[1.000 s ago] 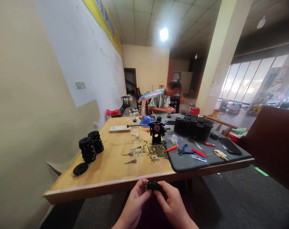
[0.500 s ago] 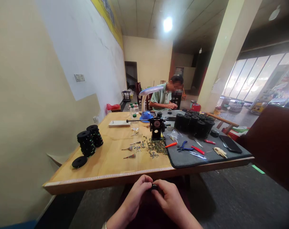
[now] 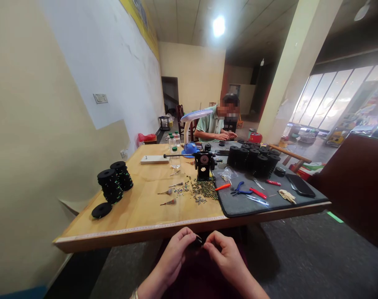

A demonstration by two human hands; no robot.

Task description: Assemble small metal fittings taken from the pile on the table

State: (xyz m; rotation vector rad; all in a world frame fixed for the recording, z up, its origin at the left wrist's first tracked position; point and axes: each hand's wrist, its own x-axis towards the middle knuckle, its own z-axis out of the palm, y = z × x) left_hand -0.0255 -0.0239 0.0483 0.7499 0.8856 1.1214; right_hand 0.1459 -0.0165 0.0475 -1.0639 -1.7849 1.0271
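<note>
Long, yellow-walled workroom under inspection, with a tall column (image 3: 288, 74) and a bank of bright windows (image 3: 332, 99) to the right. We find a wooden table (image 3: 139, 203) running away from the wearer, with a measuring tape (image 3: 139, 229) fixed along its near edge. At its left stand two stacks of black spools (image 3: 111, 182), and a single black disc (image 3: 101, 210) lies flat just beside them. Mid-table we record a small black hand-crank winder (image 3: 204, 165), a glass bottle (image 3: 175, 161) and a scatter of tiny dark pieces (image 3: 199, 190). A grey mat (image 3: 239, 206) covers the right end and carries a block of black spools (image 3: 251, 162), blue-handled pliers (image 3: 240, 189), a red-handled tool (image 3: 258, 193) and a phone (image 3: 300, 185). At the far end, a seated co-worker (image 3: 210, 128) works with both hands (image 3: 226, 136) together at the table.

Nearest us, both of the wearer's hands are held below the table's near edge, apart from everything on it. The left hand (image 3: 173, 258) pinches a small black piece (image 3: 197, 241) between its fingertips, closed firmly on it. The right hand (image 3: 226, 257) has its fingers (image 3: 211, 246) bunched just beside that piece; we cannot tell whether they touch it or hold anything.
</note>
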